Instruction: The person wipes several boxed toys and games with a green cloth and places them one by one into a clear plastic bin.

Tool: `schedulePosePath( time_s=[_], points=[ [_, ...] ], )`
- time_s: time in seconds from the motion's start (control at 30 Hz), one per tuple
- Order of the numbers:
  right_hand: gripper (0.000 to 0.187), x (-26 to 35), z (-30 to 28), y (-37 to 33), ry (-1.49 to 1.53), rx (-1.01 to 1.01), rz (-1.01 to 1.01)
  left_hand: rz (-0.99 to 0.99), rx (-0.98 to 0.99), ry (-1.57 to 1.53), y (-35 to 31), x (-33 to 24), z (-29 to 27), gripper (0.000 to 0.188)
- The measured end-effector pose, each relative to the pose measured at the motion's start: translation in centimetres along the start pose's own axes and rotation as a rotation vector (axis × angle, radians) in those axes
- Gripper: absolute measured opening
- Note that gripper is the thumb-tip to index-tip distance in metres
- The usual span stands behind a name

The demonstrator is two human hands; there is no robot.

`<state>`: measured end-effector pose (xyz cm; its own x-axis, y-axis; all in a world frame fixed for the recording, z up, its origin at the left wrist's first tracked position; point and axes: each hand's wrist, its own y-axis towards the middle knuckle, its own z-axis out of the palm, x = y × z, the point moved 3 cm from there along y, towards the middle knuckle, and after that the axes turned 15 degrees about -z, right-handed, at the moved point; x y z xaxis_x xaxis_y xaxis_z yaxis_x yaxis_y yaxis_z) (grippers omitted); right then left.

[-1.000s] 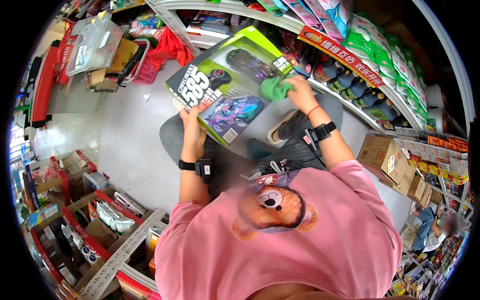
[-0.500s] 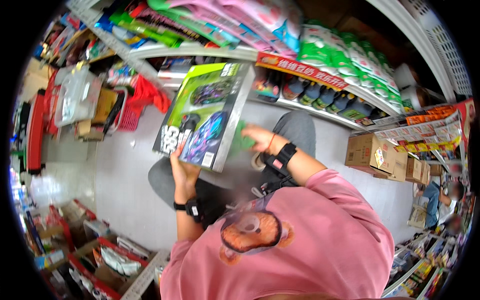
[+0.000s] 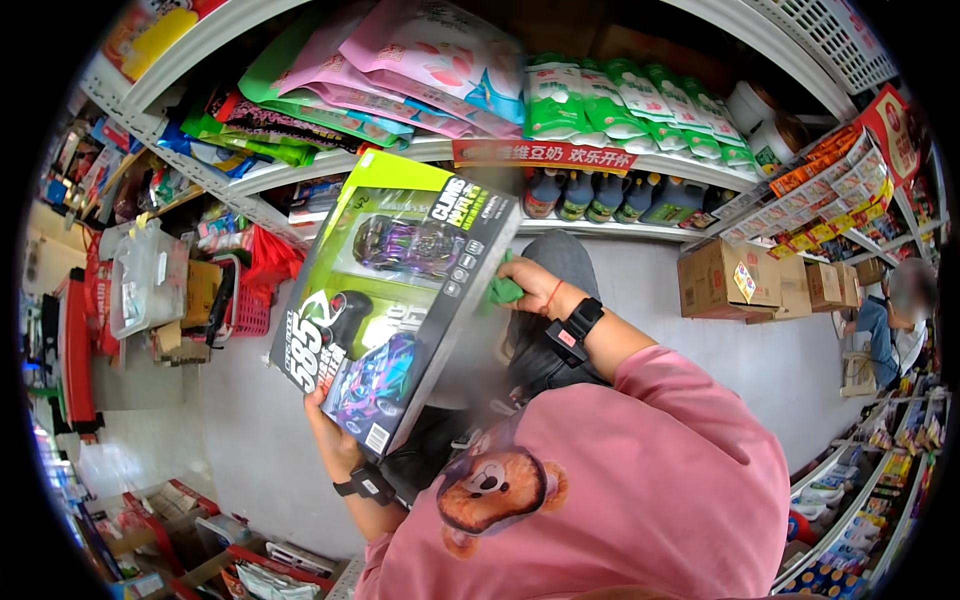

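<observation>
A large toy car box [image 3: 410, 290], black and lime green with a window showing a toy car and a dark controller, is tilted in front of me. My left hand [image 3: 328, 428] grips its lower left edge, and part of its fingers is hidden by the box. At the box's right side, my right hand [image 3: 532, 283] is closed on a green cloth [image 3: 504, 289]. The cloth lies against the box's grey side or very close to it; I cannot tell which. Below the box my legs show in grey trousers, partly covered.
Ahead, a white shelf [image 3: 420, 148] bears pink bags [image 3: 420, 65] and green-white pouches [image 3: 555, 100], with dark bottles [image 3: 577, 195] beneath. Cardboard boxes [image 3: 725, 280] stand on the right, and a person [image 3: 900, 320] sits farther off. A clear bin [image 3: 148, 275] and a pink basket [image 3: 250, 305] are left.
The box has come closer and swung slightly left with my left hand. My right hand, holding the green cloth, has moved a little right along the box's side. The whole view has also shifted.
</observation>
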<state>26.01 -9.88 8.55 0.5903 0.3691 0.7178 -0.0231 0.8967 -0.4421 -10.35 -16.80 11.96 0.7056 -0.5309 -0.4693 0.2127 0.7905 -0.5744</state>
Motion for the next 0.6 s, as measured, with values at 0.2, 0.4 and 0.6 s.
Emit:
schedulePosePath(
  time_s=[0.2,0.4,0.6],
  points=[
    [0.019,-1.1,-2.2,-1.8,0.138,0.513,-0.111,-0.112,0.103,0.059,-0.6,1.8,6.3,0.052],
    [0.026,3.3,-0.3,-7.1,0.122,0.531,-0.175,-0.020,0.318,0.228,3.9,2.3,11.4,0.052],
    [0.047,5.9,-6.7,-10.0,-0.125,0.504,-0.254,-0.047,0.436,0.346,5.4,3.6,20.9,0.053]
  ],
)
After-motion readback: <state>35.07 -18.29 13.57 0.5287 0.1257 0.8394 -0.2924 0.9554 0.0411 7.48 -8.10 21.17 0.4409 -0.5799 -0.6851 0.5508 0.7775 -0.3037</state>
